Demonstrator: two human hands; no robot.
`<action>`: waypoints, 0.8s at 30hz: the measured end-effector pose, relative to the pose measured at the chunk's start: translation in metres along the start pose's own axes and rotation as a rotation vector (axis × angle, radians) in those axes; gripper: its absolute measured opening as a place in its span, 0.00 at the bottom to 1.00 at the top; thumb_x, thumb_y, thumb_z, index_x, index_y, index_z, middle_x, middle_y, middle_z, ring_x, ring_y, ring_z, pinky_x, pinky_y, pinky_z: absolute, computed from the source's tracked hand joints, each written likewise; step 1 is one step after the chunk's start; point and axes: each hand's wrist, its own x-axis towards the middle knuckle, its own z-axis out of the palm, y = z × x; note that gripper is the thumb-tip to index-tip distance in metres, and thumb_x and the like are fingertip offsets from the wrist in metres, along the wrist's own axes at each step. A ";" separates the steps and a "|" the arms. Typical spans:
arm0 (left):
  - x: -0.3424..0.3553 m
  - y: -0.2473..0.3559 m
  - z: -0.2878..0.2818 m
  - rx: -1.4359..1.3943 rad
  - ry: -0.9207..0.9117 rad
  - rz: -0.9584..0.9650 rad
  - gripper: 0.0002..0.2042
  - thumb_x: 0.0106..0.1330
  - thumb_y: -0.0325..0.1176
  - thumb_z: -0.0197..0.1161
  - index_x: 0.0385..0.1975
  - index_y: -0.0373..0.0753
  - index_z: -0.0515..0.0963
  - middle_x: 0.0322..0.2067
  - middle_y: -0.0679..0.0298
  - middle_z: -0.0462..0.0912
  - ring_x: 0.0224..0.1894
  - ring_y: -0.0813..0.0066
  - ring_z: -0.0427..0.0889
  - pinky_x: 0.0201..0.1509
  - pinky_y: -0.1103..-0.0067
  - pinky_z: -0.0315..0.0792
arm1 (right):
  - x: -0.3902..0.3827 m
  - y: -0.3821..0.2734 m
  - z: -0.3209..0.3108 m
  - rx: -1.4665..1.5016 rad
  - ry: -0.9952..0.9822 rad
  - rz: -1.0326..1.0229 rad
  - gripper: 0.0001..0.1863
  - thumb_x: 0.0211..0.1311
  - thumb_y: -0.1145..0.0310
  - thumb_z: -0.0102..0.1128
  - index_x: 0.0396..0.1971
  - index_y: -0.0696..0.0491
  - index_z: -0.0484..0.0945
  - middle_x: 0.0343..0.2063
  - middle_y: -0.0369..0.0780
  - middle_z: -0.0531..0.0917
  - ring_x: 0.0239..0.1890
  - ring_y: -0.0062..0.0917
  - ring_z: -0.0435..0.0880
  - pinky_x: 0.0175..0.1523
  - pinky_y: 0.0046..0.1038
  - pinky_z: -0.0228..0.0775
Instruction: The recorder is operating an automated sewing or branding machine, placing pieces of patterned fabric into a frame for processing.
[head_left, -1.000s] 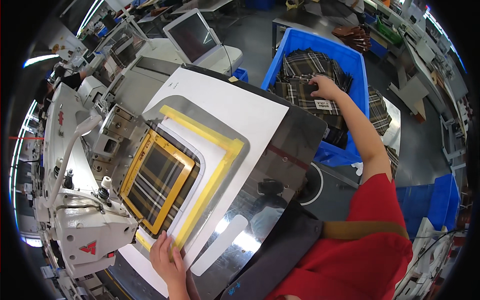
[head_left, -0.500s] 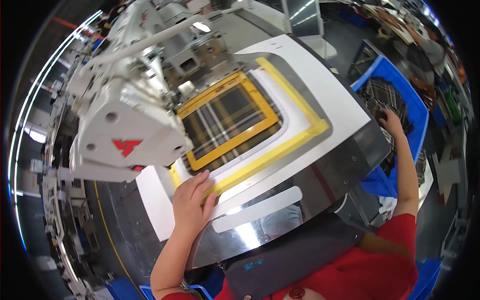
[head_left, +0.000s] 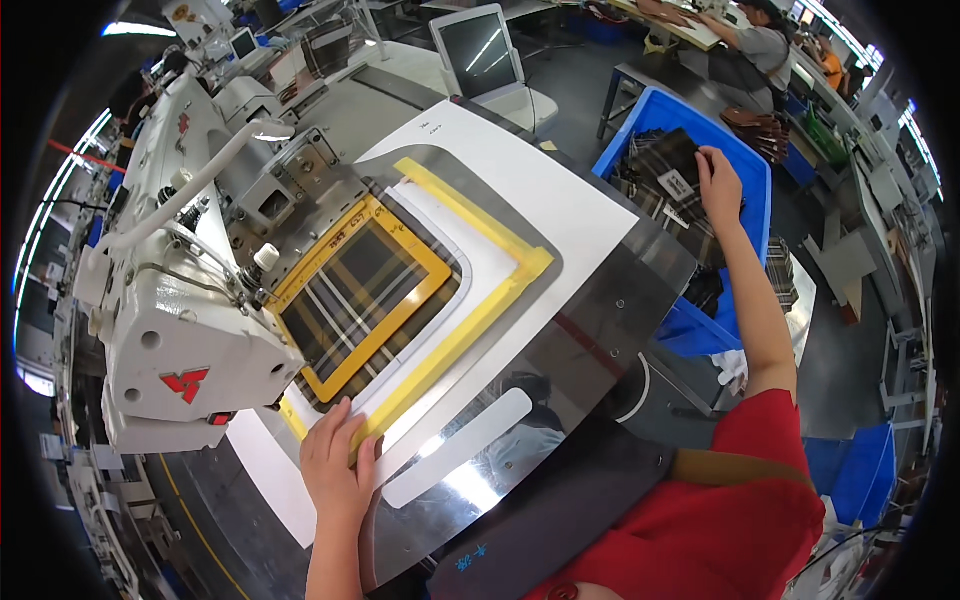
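My left hand (head_left: pixel 338 465) lies with its fingers stretched out at the near corner of a yellow frame (head_left: pixel 390 328). Its fingertips touch the surface beside a strip of yellow tape (head_left: pixel 455 342). Inside the frame, a brown, black and white plaid fabric piece (head_left: pixel 352 300) lies flat, partly beside the white sewing machine head (head_left: pixel 190 350). Over at the right, my right hand (head_left: pixel 722 190) pinches the edge of a dark plaid cloth piece (head_left: pixel 665 155) bearing a white label. That cloth is lifted at one side above a blue crate (head_left: pixel 762 235) filled with more plaid pieces.
A white sheet (head_left: pixel 560 190) lies under the taped template on the shiny metal table (head_left: pixel 590 330). Behind it stands a screen (head_left: pixel 478 52) on a white base. Other people work at a table at the far right. Another blue bin (head_left: pixel 860 470) is at the lower right.
The view has swung toward the right. My right hand, earlier reaching into the crate, now has a dark plaid piece with its label showing. My left hand stays by the frame's corner.
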 end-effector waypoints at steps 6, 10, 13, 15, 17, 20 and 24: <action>-0.001 0.000 -0.004 0.000 0.006 -0.011 0.13 0.55 0.30 0.66 0.42 0.40 0.79 0.51 0.60 0.80 0.51 0.58 0.79 0.56 0.66 0.70 | 0.035 -0.106 -0.038 0.421 0.052 -0.110 0.10 0.67 0.68 0.60 0.42 0.57 0.80 0.35 0.40 0.84 0.38 0.22 0.81 0.46 0.22 0.71; 0.003 -0.006 -0.004 -0.080 0.038 -0.004 0.12 0.57 0.30 0.65 0.41 0.40 0.79 0.50 0.61 0.81 0.50 0.59 0.79 0.54 0.68 0.72 | 0.047 -0.177 -0.039 1.009 -0.259 -0.038 0.11 0.71 0.68 0.56 0.46 0.58 0.78 0.37 0.34 0.83 0.38 0.12 0.79 0.45 0.15 0.70; 0.006 -0.013 -0.003 -0.179 0.096 -0.051 0.10 0.58 0.28 0.64 0.40 0.39 0.80 0.46 0.61 0.82 0.48 0.59 0.80 0.52 0.69 0.73 | 0.046 -0.239 -0.006 1.117 -0.639 -0.082 0.13 0.70 0.65 0.54 0.45 0.59 0.78 0.36 0.33 0.83 0.39 0.14 0.79 0.45 0.18 0.71; 0.003 -0.022 -0.006 -0.203 0.113 -0.141 0.10 0.59 0.28 0.63 0.41 0.38 0.80 0.46 0.58 0.82 0.48 0.58 0.80 0.51 0.69 0.73 | 0.039 -0.284 0.031 0.855 -0.838 -0.373 0.14 0.66 0.64 0.58 0.41 0.59 0.80 0.33 0.36 0.84 0.38 0.19 0.81 0.45 0.23 0.71; 0.004 -0.036 -0.007 -0.213 0.126 -0.197 0.10 0.60 0.28 0.62 0.42 0.36 0.80 0.45 0.55 0.82 0.48 0.57 0.80 0.52 0.69 0.73 | 0.023 -0.325 0.065 0.776 -1.071 -0.466 0.12 0.63 0.64 0.60 0.38 0.58 0.81 0.33 0.40 0.84 0.38 0.22 0.81 0.46 0.24 0.71; 0.021 -0.051 -0.007 -0.266 0.136 -0.342 0.11 0.60 0.26 0.62 0.43 0.35 0.79 0.45 0.51 0.81 0.49 0.55 0.80 0.53 0.69 0.72 | -0.008 -0.364 0.109 0.789 -1.043 -0.613 0.11 0.60 0.63 0.62 0.37 0.54 0.84 0.32 0.43 0.85 0.37 0.33 0.84 0.43 0.31 0.74; 0.031 -0.102 0.003 -0.153 0.146 -0.332 0.11 0.63 0.26 0.60 0.45 0.33 0.79 0.45 0.52 0.82 0.48 0.57 0.80 0.57 0.70 0.70 | -0.030 -0.431 0.122 0.660 -0.992 -0.749 0.08 0.56 0.63 0.64 0.33 0.49 0.86 0.31 0.41 0.86 0.38 0.37 0.85 0.43 0.36 0.77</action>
